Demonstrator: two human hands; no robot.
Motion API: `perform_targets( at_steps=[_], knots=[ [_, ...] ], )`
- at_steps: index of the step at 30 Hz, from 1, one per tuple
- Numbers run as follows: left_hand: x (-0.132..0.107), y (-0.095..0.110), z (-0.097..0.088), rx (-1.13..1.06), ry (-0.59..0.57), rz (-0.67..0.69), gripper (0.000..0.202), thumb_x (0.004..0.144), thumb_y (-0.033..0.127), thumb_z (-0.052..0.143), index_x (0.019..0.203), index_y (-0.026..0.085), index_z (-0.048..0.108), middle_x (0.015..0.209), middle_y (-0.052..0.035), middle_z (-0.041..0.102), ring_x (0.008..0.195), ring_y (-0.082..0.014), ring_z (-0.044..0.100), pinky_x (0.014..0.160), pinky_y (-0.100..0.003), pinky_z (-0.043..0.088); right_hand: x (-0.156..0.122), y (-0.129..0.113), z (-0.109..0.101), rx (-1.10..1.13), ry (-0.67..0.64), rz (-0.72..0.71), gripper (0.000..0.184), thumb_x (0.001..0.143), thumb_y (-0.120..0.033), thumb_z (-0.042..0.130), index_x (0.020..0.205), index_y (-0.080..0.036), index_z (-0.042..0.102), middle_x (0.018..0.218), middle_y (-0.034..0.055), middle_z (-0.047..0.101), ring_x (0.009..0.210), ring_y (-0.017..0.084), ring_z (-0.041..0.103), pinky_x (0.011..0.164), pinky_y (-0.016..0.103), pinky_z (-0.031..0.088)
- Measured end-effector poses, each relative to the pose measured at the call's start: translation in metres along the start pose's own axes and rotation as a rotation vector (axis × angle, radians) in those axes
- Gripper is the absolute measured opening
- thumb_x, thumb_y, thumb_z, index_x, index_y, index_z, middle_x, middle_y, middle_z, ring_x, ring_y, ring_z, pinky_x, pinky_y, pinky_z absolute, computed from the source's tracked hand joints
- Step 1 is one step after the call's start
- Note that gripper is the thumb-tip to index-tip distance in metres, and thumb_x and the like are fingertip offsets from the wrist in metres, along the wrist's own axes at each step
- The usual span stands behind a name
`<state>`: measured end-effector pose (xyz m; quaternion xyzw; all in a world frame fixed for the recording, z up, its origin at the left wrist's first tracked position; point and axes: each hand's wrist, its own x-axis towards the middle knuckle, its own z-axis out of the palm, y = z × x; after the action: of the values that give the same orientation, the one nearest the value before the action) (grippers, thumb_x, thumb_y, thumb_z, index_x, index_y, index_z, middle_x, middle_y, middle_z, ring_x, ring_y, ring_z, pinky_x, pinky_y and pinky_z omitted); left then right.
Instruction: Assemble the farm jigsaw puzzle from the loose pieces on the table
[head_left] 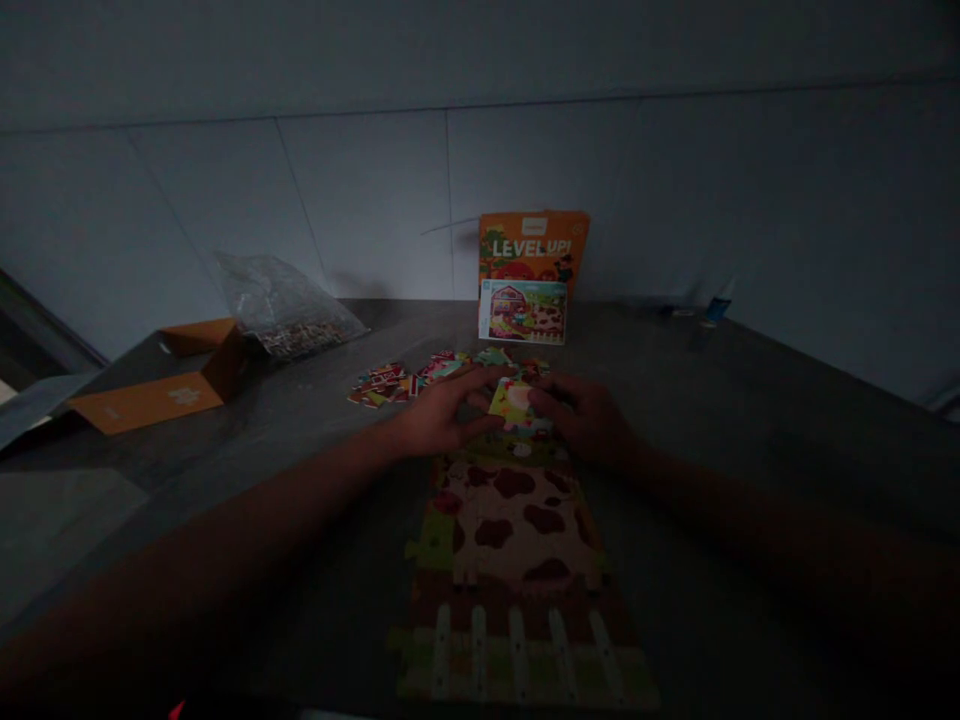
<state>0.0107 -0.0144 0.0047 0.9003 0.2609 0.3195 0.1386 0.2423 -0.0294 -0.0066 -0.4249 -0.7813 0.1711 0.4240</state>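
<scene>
Head view, very dim: left hand (442,415) and right hand (589,420) meet at frame centre over a dark table (720,480). Both are closed on one puzzle piece (514,405), yellow-green; left fingers curl over its top and left edge with the thumb below, right fingers press its right edge. Grip detail is hard to read in the low light. The piece sits at the 12 o'clock end of the assembled puzzle section (510,540), touching or just above it, cannot tell which. The section shows brown cow patches, with a white fence at its 6 o'clock end. Loose pieces pile (390,382) lies at 10 o'clock from the hands, near the left fingertips. Puzzle box (534,248), orange, marked LEVEL UP!, stands upright at 12 o'clock against the tiled wall (360,190); a farm picture card (523,312) leans on its front. Plastic bag (281,305) of pieces lies at 10 o'clock, well apart. Orange cardboard lid (150,400) is at 9 o'clock. Small blue-capped bottle (718,306) is at 2 o'clock by the wall.
</scene>
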Motion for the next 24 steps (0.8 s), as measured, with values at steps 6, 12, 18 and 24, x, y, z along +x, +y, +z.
perform_targets(
  at_steps=[6, 12, 18, 24],
  knots=[
    [0.002, -0.004, -0.002, 0.179, 0.055, 0.086, 0.047, 0.083, 0.04, 0.072, 0.125, 0.02, 0.06, 0.107, -0.0085, 0.069, 0.111, -0.0246, 0.061, 0.098, -0.04, 0.049, 0.0, -0.001, -0.001, -0.024, 0.0, -0.018, 0.031, 0.089, -0.043, 0.049, 0.073, -0.019, 0.06, 0.068, 0.0011, 0.065, 0.062, 0.015, 0.056, 0.06, 0.027, 0.041],
    [0.002, -0.007, -0.007, 0.253, 0.099, 0.086, 0.045, 0.082, 0.04, 0.073, 0.12, 0.019, 0.063, 0.101, -0.008, 0.07, 0.105, -0.0238, 0.062, 0.093, -0.037, 0.051, 0.001, 0.001, 0.002, -0.037, 0.055, 0.019, 0.03, 0.09, -0.041, 0.047, 0.08, -0.019, 0.064, 0.076, 0.0039, 0.068, 0.069, 0.017, 0.06, 0.063, 0.029, 0.044],
    [0.001, -0.033, -0.023, 0.453, 0.204, -0.145, 0.048, 0.083, 0.044, 0.07, 0.122, 0.017, 0.063, 0.102, -0.0092, 0.069, 0.104, -0.0253, 0.06, 0.091, -0.037, 0.05, 0.012, 0.029, -0.009, -0.171, 0.418, 0.219, 0.026, 0.08, -0.026, 0.052, 0.101, -0.017, 0.063, 0.102, 0.0114, 0.067, 0.094, 0.024, 0.062, 0.084, 0.037, 0.049],
    [-0.002, -0.057, -0.024, 0.664, 0.155, -0.398, 0.049, 0.083, 0.051, 0.066, 0.12, 0.018, 0.066, 0.117, -0.0126, 0.066, 0.112, -0.0294, 0.057, 0.104, -0.045, 0.04, 0.026, 0.059, -0.014, -0.305, 0.34, 0.539, 0.046, 0.075, -0.017, 0.054, 0.121, -0.014, 0.061, 0.12, 0.0136, 0.064, 0.11, 0.025, 0.061, 0.094, 0.034, 0.048]
  ],
)
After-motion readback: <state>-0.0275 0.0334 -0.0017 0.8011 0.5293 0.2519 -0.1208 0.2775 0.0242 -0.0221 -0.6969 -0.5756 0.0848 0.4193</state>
